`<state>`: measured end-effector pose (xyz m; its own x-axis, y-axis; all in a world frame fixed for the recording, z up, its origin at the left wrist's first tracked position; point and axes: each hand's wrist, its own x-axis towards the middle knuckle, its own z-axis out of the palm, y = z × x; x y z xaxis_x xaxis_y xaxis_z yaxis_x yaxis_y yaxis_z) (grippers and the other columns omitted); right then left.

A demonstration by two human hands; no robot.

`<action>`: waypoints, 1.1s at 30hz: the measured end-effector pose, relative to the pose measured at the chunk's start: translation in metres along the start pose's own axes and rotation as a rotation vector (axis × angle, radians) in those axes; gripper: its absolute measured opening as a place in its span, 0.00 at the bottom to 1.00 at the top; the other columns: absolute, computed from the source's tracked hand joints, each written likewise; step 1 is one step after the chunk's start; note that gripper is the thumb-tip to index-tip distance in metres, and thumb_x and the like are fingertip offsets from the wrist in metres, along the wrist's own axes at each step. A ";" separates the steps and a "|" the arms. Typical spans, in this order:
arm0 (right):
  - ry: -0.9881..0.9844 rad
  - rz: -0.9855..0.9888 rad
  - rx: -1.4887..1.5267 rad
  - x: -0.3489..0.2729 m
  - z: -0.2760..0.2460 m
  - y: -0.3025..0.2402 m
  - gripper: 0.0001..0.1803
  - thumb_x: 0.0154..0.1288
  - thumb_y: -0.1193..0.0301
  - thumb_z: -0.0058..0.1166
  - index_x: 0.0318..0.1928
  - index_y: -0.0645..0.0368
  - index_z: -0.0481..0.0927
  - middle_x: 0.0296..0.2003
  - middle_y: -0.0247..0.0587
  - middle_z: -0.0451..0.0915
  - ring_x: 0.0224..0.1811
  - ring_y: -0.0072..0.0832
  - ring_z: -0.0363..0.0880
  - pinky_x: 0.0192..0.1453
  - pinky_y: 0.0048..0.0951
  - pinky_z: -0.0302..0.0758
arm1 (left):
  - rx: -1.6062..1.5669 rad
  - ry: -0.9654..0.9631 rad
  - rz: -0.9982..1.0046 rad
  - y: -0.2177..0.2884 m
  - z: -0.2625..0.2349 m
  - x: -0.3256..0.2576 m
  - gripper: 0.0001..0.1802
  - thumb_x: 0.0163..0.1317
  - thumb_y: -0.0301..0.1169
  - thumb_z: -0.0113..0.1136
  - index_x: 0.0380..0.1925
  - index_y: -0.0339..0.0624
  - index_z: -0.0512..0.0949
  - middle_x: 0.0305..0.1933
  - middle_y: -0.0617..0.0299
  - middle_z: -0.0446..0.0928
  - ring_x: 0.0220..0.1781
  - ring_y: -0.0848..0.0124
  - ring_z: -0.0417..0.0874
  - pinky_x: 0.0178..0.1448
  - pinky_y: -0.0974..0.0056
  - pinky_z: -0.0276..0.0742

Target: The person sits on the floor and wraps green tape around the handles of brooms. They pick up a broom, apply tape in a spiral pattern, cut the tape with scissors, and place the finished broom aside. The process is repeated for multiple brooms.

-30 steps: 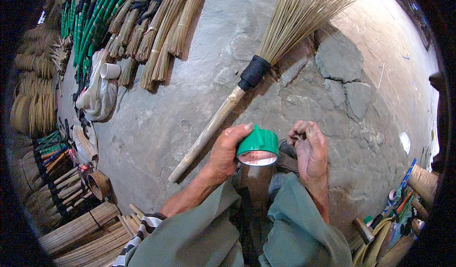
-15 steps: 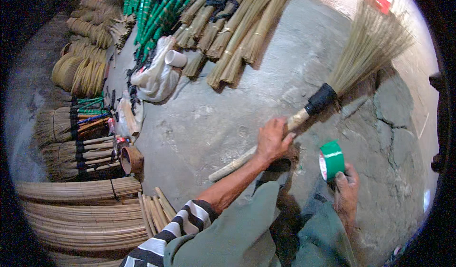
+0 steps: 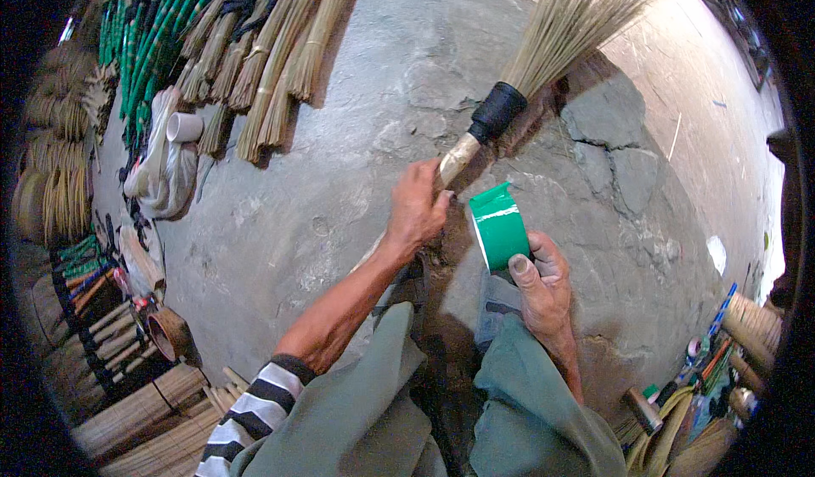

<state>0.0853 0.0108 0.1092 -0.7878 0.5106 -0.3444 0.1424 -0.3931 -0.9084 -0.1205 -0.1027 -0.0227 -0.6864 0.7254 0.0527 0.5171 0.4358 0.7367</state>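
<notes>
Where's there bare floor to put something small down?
Bare floor lies between the straw bundles and the broom in the left hand; another, cracked patch lies right of the green tape in the right hand. It's crowded along the picture's left edge, around the white bag, and at bottom right.

Cracked grey floor [image 3: 306, 205], brightly lit ground [image 3: 705, 95]

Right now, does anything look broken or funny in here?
Yes, the floor looks broken: jagged cracks split it right of the broom in the left hand, while farther left it looks smoother.
</notes>
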 end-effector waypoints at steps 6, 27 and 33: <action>0.001 0.007 -0.021 0.007 0.000 0.005 0.17 0.79 0.58 0.61 0.53 0.59 0.82 0.44 0.30 0.83 0.48 0.20 0.77 0.59 0.28 0.73 | -0.507 0.024 -0.186 0.048 -0.060 -0.027 0.25 0.68 0.36 0.66 0.63 0.39 0.77 0.59 0.52 0.80 0.61 0.60 0.82 0.65 0.56 0.76; -0.143 0.125 -0.092 0.005 -0.008 0.016 0.21 0.77 0.55 0.61 0.53 0.61 0.82 0.46 0.32 0.83 0.51 0.21 0.78 0.61 0.29 0.72 | -1.063 -0.282 -0.694 0.069 -0.060 -0.047 0.15 0.76 0.39 0.58 0.51 0.41 0.83 0.45 0.63 0.84 0.48 0.73 0.83 0.56 0.65 0.78; -0.181 0.136 -0.110 0.006 -0.007 0.023 0.18 0.77 0.57 0.61 0.51 0.60 0.81 0.44 0.31 0.82 0.49 0.21 0.76 0.59 0.28 0.72 | -1.109 -0.244 -0.856 0.064 -0.052 -0.047 0.15 0.76 0.40 0.60 0.51 0.42 0.82 0.44 0.64 0.83 0.46 0.72 0.84 0.55 0.61 0.81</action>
<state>0.0886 0.0103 0.0848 -0.8501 0.3094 -0.4261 0.3107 -0.3585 -0.8803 -0.0822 -0.1369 0.0572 -0.4149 0.5771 -0.7034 -0.7465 0.2261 0.6258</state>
